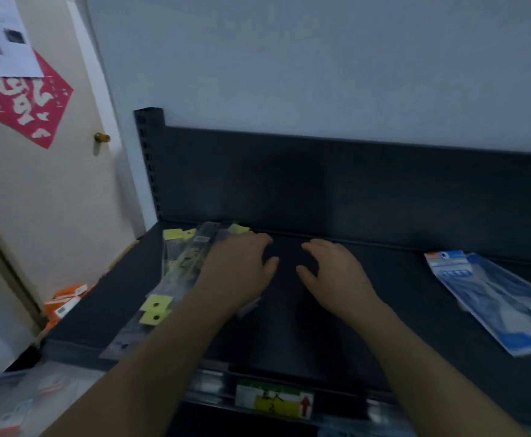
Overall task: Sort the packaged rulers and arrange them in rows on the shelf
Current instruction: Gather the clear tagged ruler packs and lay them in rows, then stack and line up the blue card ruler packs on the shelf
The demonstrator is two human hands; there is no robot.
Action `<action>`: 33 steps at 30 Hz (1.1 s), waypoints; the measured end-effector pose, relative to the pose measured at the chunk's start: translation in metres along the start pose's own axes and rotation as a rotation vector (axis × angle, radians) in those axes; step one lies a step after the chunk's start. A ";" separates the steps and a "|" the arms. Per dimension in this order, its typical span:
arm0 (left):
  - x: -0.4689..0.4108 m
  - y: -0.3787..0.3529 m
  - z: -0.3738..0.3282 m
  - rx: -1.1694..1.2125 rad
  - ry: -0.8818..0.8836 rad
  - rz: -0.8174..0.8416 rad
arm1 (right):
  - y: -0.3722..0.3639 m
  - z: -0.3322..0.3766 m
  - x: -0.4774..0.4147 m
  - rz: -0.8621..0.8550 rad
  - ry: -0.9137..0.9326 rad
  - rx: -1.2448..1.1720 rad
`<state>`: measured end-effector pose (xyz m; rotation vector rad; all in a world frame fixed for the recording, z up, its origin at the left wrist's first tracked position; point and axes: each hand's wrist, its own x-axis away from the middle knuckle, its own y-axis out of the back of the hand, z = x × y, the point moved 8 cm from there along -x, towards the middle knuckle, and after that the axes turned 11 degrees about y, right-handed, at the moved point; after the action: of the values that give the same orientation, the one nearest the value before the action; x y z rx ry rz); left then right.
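The dark shelf point(336, 313) runs across in front of the person, its flat matte top backed by a low black panel point(321, 184) and a slotted upright post point(148, 146) at the left corner, with a pale wall point(321, 58) rising behind. Toward the left end of the shelf lies a loose heap of clear packaged rulers point(182, 263) with yellow hang tabs, angled from the back edge down to the front lip. The left hand point(242, 269) rests palm down on the right side of that heap, fingers spread and only slightly bent, gripping nothing. The right hand point(336, 272) is just beside it over bare shelf, fingers loosely curved and holding nothing; I cannot tell whether it touches the surface. Well apart at the right end lie blue-and-white packaged rulers point(491, 298), fanned and overlapping. A green and yellow price label point(275, 400) sits in the front rail. Left of the shelf stands a cream door point(53, 200) with a brass knob point(102, 138), a red poster point(27, 99) and a white sheet point(5, 36) stuck on it, and orange packs point(65, 302) lie below near its foot.
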<state>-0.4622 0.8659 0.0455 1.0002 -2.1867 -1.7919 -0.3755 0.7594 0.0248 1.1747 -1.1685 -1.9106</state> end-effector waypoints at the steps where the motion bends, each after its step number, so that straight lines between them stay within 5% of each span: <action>1: 0.001 -0.004 -0.015 0.014 -0.029 0.002 | 0.008 -0.009 0.010 -0.009 -0.013 0.025; 33: 0.113 -0.146 -0.591 0.309 -0.611 0.248 | 0.263 -0.385 0.426 -0.048 -0.689 0.273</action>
<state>-0.1949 0.3071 0.0437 0.1899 -2.8501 -1.8429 -0.1969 0.1535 0.0188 0.6692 -1.8133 -2.3315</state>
